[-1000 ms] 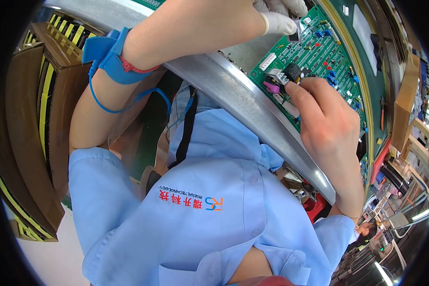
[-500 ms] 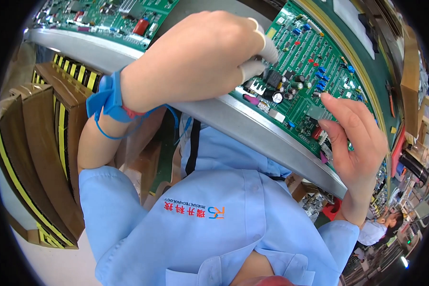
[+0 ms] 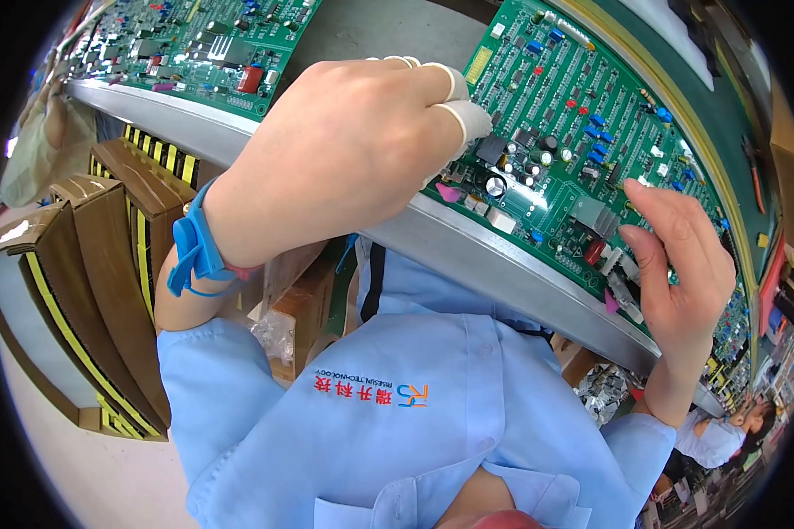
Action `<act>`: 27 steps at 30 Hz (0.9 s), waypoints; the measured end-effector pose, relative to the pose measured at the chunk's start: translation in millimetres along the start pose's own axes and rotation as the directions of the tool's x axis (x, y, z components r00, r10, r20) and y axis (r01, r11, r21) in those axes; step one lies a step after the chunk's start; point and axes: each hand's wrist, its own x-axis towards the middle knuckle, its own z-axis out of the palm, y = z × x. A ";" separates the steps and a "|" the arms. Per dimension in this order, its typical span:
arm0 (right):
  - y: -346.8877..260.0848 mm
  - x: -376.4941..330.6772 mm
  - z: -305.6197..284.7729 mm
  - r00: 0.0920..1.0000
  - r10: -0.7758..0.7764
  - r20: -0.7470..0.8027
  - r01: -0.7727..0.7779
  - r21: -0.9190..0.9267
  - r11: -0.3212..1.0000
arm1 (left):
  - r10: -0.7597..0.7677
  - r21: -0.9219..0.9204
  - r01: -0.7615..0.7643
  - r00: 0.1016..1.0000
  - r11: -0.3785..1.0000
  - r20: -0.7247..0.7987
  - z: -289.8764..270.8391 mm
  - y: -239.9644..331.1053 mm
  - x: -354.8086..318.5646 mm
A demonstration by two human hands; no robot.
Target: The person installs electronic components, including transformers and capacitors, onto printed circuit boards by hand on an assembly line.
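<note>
A green circuit board (image 3: pixel 573 132) full of small parts lies in front of me. My left hand (image 3: pixel 353 145) is over its left edge, palm down, with a blue wrist strap (image 3: pixel 196 247) on the wrist. White finger cots (image 3: pixel 464 122) cover its fingertips, which are curled together beside a black block-shaped part (image 3: pixel 491 148). Whatever they pinch is hidden. Near the board's right side my right hand (image 3: pixel 684 256) is held with thumb and forefinger apart and nothing between them. Close to it are a grey heat sink (image 3: pixel 594 216) and a dark red part (image 3: pixel 595 252).
Another green circuit board (image 3: pixel 194 62) lies at the far left. A grey metal rail (image 3: pixel 503 264) runs along the near edge. Cardboard boxes (image 3: pixel 88 291) with yellow-and-black strips stand at the left. Pliers (image 3: pixel 753 176) lie beyond the board, and a co-worker (image 3: pixel 723 436) is at the right.
The view has shifted a little. My left hand has turned and its fingers are curled closer, slightly left on the board. My right hand has drawn slightly right, still apart-fingered.
</note>
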 end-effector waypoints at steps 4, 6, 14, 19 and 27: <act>7.2 -5.8 -1.6 1.000 0.009 0.007 -0.009 0.001 1.000 | 0.001 0.031 -0.001 1.000 1.000 -0.005 2.2 4.5 4.4; 9.6 -8.0 -2.5 1.000 0.014 0.004 -0.014 0.004 1.000 | 0.010 0.039 -0.010 1.000 0.999 -0.008 3.2 5.2 6.8; 8.9 -4.5 -1.4 0.999 0.040 0.006 -0.040 -0.004 0.999 | 0.083 0.075 -0.085 0.996 0.994 0.021 -2.3 -1.5 7.5; 9.5 -6.0 -15.1 0.994 -0.078 0.081 0.080 -0.024 0.996 | -0.081 0.210 0.094 0.994 0.973 -0.072 -37.3 8.8 -11.7; 45.4 -21.8 -59.3 0.976 -0.014 0.219 0.040 -0.118 0.992 | -0.137 0.654 0.560 0.803 0.510 -0.580 -159.8 62.5 -125.0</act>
